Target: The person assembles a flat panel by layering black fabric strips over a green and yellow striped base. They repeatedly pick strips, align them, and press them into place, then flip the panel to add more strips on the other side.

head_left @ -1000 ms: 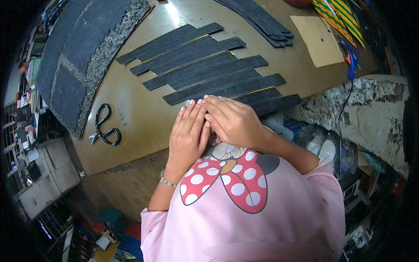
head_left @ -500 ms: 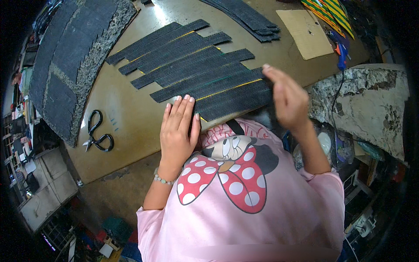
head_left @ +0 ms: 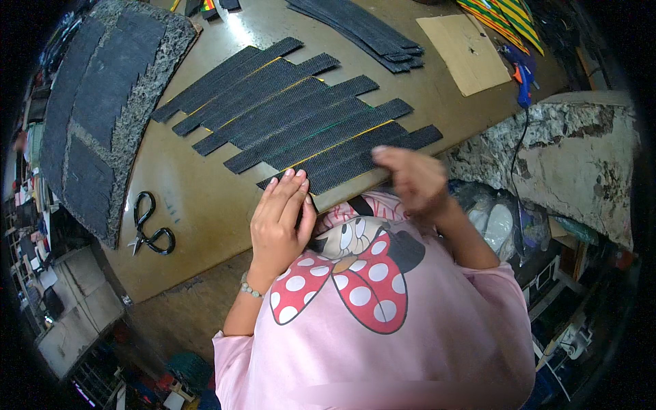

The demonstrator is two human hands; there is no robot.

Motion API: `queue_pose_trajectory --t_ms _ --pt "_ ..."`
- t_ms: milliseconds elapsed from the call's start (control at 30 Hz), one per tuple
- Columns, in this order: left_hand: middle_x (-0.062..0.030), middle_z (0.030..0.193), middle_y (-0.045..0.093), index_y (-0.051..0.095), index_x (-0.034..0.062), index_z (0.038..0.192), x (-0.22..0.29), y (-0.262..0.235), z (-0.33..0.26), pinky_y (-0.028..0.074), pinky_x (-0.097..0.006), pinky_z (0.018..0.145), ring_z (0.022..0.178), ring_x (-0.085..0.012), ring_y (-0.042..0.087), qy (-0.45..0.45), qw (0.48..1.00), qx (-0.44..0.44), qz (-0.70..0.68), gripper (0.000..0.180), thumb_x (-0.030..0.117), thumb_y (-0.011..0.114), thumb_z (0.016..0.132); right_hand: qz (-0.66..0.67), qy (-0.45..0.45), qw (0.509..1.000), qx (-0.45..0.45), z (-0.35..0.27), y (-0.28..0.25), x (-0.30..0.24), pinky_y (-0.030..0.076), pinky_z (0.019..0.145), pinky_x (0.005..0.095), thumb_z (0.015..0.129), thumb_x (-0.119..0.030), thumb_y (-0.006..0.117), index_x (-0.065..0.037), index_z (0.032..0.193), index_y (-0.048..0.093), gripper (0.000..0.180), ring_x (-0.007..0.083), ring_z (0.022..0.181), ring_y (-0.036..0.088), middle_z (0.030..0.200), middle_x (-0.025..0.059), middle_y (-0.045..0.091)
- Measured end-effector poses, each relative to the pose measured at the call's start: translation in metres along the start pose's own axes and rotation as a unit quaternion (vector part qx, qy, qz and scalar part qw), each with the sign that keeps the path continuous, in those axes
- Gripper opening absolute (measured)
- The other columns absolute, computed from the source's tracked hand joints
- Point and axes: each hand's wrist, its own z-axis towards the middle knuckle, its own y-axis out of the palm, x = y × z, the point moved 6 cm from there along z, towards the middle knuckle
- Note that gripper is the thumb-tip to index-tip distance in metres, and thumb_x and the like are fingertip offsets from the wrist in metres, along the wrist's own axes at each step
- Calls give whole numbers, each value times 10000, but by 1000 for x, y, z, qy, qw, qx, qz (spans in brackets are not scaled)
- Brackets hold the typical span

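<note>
Mid-frame, the left hand [head_left: 279,220] rested with straight fingers on the black strips [head_left: 294,130]; farther right, the right hand [head_left: 415,183] blurred, its fingers' state unclear.

White glare [head_left: 238,29] on brown tabletop [head_left: 205,225]

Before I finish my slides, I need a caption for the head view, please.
Left hand touching staggered black strips, right hand blurred by their near edge, scissors on the table.

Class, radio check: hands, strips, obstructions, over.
Left grip at near edge of black strips. Right grip blurred, contact unclear. Strips side by side, ends staggered. Scissors apart, leftward.
</note>
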Motion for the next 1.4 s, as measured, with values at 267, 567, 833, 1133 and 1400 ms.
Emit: queue_pose_trajectory --t_ms 267,567,833,1133,1400 --pt "-121 1120 694 688 -14 1022 2 -5 5 515 -416 944 1105 -305 651 26 998 37 -33 223 29 686 804 -65 4 998 -16 18 -17 -4 546 844 423 852 -225 719 0 1052 676 304 310 940 685 1053 136 703" --pt "-101 1374 571 618 163 1300 -14 -28 -1 210 -591 1165 1335 -302 493 8 998 -60 -34 642 429 797 743 -72 -265 954 -121 23 38 -56 514 776 365 776 -216 720 -76 1068 693 326 219 921 632 1031 67 671" --pt "-42 888 735 744 84 947 -31 -105 43 406 -473 1071 859 -198 700 23 993 4 -116 275 242 845 746 132 -25 973 -189 143 -52 -66 518 660 318 841 -57 721 15 996 706 171 222 726 664 822 108 677" --pt "-98 981 720 706 20 1122 -67 -180 124 509 -281 841 898 -149 659 -54 974 -147 -161 453 228 850 746 501 260 817 -115 172 -5 -20 495 838 211 928 -102 688 33 1169 634 282 63 895 609 994 28 654" --pt "-181 1305 597 445 93 1455 -126 -38 153 421 -410 1035 1239 -302 535 -54 976 -197 -71 969 513 853 683 445 360 812 -116 105 87 61 512 788 207 945 -109 660 52 1164 582 283 64 879 622 975 34 638"
